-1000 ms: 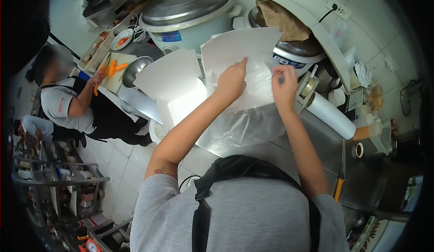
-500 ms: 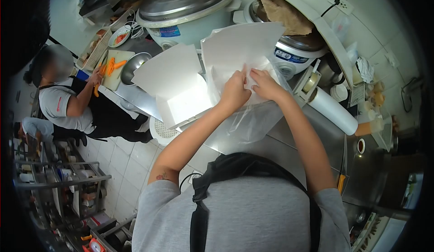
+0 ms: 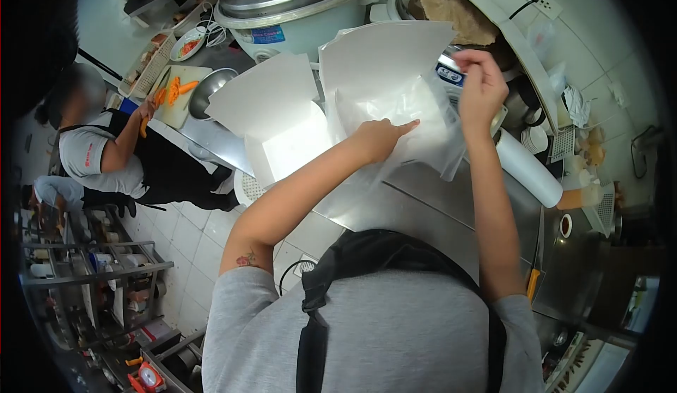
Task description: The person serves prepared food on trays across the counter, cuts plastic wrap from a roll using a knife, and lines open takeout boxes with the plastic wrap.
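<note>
A white folding box [image 3: 381, 58] with its lid raised stands on the counter, with clear plastic film [image 3: 423, 121] inside it and hanging over its near and right sides. My left hand [image 3: 381, 139] rests at the box's near side, index finger stretched onto the film, the other fingers curled with nothing visible in them. Above the box's right side is my right hand [image 3: 483, 89], raised, its fingers bent together; whether they pinch anything is too small to tell. A second open white box [image 3: 289, 146] stands on the left.
Rice cookers [image 3: 303, 22] stand behind the boxes. To the right lie a white roll [image 3: 529, 171], a sauce cup [image 3: 565, 225] and a knife with an orange handle [image 3: 534, 283]. A metal bowl [image 3: 211, 93] and a co-worker [image 3: 106, 146] cutting orange pieces are at left.
My right hand has moved up and right, out of the box. My left hand has shifted down and slightly right, its index finger now stretched sideways. The film hangs less at the near side.
</note>
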Motion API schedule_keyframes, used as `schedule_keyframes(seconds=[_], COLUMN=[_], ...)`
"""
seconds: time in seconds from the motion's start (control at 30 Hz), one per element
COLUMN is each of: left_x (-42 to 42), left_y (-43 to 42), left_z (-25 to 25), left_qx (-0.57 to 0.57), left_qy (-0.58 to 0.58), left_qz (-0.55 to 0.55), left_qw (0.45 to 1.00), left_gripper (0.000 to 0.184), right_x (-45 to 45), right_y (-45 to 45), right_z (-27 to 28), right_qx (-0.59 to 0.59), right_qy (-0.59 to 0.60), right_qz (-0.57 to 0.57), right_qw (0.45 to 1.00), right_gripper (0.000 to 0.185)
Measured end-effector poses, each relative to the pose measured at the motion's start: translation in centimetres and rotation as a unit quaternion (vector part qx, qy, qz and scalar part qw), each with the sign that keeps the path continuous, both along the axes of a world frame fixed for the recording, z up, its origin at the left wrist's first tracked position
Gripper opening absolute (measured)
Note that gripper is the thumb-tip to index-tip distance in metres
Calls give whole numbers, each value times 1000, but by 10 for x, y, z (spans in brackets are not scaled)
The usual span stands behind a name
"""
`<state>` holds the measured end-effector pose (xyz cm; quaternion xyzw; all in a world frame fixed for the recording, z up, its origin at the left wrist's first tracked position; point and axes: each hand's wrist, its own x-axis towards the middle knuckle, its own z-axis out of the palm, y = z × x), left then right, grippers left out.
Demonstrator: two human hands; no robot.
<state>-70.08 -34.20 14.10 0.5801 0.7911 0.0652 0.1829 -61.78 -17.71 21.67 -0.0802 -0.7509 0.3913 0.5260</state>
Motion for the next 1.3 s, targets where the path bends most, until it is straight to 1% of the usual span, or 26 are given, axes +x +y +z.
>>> schedule_keyframes(seconds=[0.07,0.1,0.13,0.17,0.2,0.23,0.3,0.33,0.4,0.5,0.53,0.6,0.63,0.7,0.73,0.8,0.83,0.9,0.93,0.97,1.03,1.1,1.13,1.2,1.23,1.3], left_x=[-16,-21,-21,-21,-19,-12,4,0,-5,-16,-17,-13,-10,-6,-8,-13,-18,-30,-35,-37,-32,-29,-28,-22,-17,-5], left_y=[7,10,11,11,12,9,3,2,-8,-9,-12,-22,-25,-32,-35,-41,-49,-73,-84,-95,-103,-104,-103,-103,-104,-111], left_z=[-21,-32,-41,-50,-53,-45,-19,-17,-19,-19,-18,-15,-13,-8,-6,-2,-3,-9,-13,-17,-21,-21,-22,-18,-13,-2], left_qx=[-6,-9,34,77,120,94,41,62,97,23,15,-2,3,10,13,21,73,177,205,232,269,292,295,305,300,287], left_qy=[-38,-59,-42,-24,-6,32,110,135,175,154,157,165,175,193,180,151,110,27,30,31,53,102,129,183,172,151], left_qz=[-18,-27,-39,-50,-60,-27,43,38,27,41,55,85,103,141,136,124,112,89,67,46,6,-43,-42,-41,-38,-27], left_qw=[999,998,998,996,991,995,992,988,979,987,986,983,979,971,974,981,985,980,976,971,962,950,946,934,937,945], left_gripper=[64,59,53,49,46,46,46,47,50,58,63,73,74,77,70,57,49,35,32,32,39,47,50,57,58,61], right_x=[-4,-10,-13,-18,-27,-31,-27,-24,-12,2,3,6,6,4,3,2,5,26,39,51,74,79,80,82,83,82], right_y=[-39,-55,-64,-61,-53,-47,-31,-22,-10,0,3,3,1,4,8,23,29,37,38,44,46,39,36,32,32,32], right_z=[17,18,17,3,-23,-41,-54,-54,-54,-62,-64,-70,-74,-79,-81,-85,-83,-72,-64,-60,-58,-60,-58,-53,-52,-51], right_qx=[66,131,194,219,244,267,207,176,202,257,280,278,276,262,255,238,229,189,170,261,431,450,460,455,452,400], right_qy=[-75,-147,-216,-273,-329,-382,-464,-505,-532,-571,-582,-609,-623,-618,-616,-547,-510,-509,-507,-494,-456,-422,-403,-383,-372,-366], right_qz=[136,181,224,215,206,196,191,188,187,169,157,156,157,169,175,252,288,287,287,255,194,175,161,171,178,202], right_qw=[986,964,930,912,889,863,840,824,801,762,747,726,715,721,725,762,777,789,795,789,754,768,774,786,791,815], right_gripper=[20,21,22,24,26,28,32,34,42,57,61,65,66,64,64,59,58,54,52,51,48,49,50,51,52,49])
